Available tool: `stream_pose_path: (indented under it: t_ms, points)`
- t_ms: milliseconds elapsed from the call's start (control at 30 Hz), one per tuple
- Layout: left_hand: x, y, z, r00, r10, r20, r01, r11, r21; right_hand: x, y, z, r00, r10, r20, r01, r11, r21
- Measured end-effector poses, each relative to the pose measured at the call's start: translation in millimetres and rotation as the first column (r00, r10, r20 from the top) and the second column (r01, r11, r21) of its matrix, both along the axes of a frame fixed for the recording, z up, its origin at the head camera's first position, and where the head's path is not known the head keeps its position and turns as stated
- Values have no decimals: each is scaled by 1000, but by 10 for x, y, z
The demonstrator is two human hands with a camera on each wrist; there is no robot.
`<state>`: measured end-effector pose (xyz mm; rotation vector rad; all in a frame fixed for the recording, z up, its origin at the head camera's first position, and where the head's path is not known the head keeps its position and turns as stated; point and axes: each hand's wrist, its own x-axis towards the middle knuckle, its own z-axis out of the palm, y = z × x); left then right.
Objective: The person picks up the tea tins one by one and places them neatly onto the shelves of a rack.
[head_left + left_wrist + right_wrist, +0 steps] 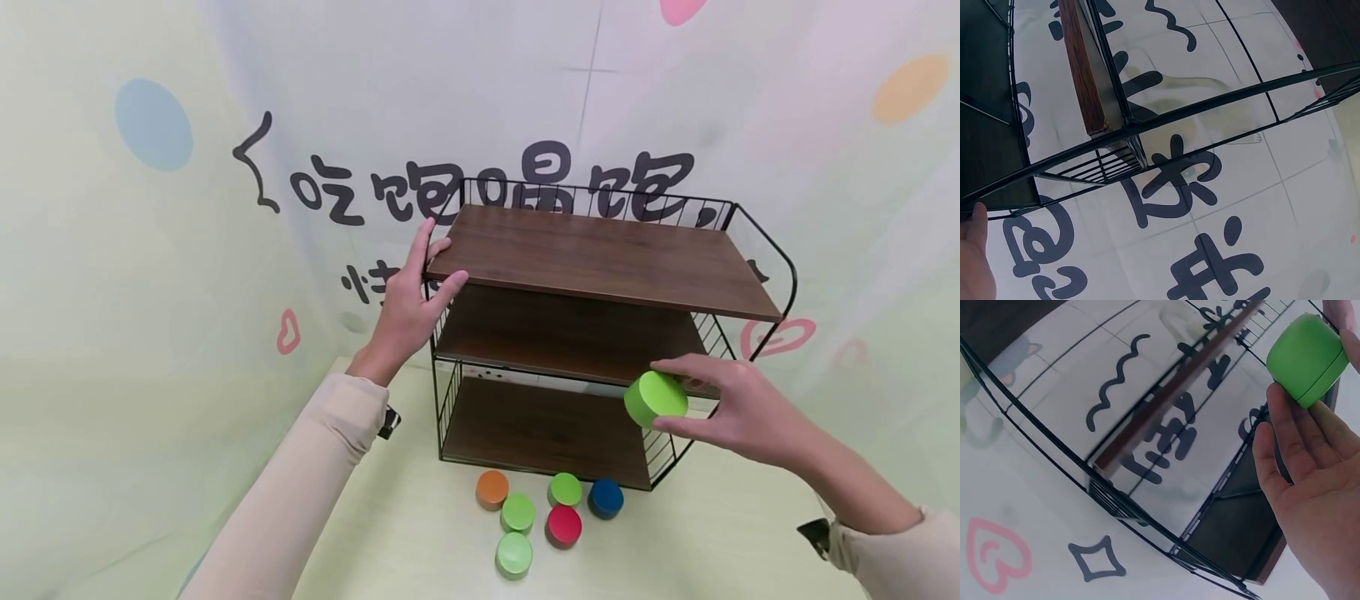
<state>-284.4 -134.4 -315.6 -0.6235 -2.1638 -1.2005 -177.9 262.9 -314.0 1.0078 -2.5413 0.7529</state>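
A small bright green cylinder [656, 399] is pinched between the thumb and fingers of my right hand [738, 408], tilted in the air before the rack's right side. The right wrist view shows a seam line near one end of the green cylinder [1307, 359]. My left hand [408, 312] rests at the left front corner of the top wooden shelf [600, 250]. Its thumb lies on the front edge, and one finger stretches along the side rail. Only part of my left hand [974, 262] shows in the left wrist view.
The black wire rack has a middle shelf [562, 333] and a bottom shelf [547, 425], both dark wood. Before it on the pale table [420, 542] stand an orange cylinder [492, 490], a red one [564, 526], a blue one [606, 498] and several green ones. A printed curtain [337, 67] hangs behind.
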Motion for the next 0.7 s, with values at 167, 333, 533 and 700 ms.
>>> stream_pose_path:
  t_ms: [167,333,533,700]
  points:
    - [5,2,3,1000,3,3,-3,1000,0,-1,20,107,1000,-4,-18,4,1000,-3]
    - [3,-3,-5,1000,9,-2,-9,1000,-5,-12,36,240,997,-26,-76,26,1000,9]
    - [-3,-2,-9,1000,13,-7,-13,1000,-10,-25,65,420,990,-78,-118,82,996,31]
    - [-10,7,-13,1000,14,-11,-14,1000,-8,-64,113,537,987,-93,-129,95,995,11]
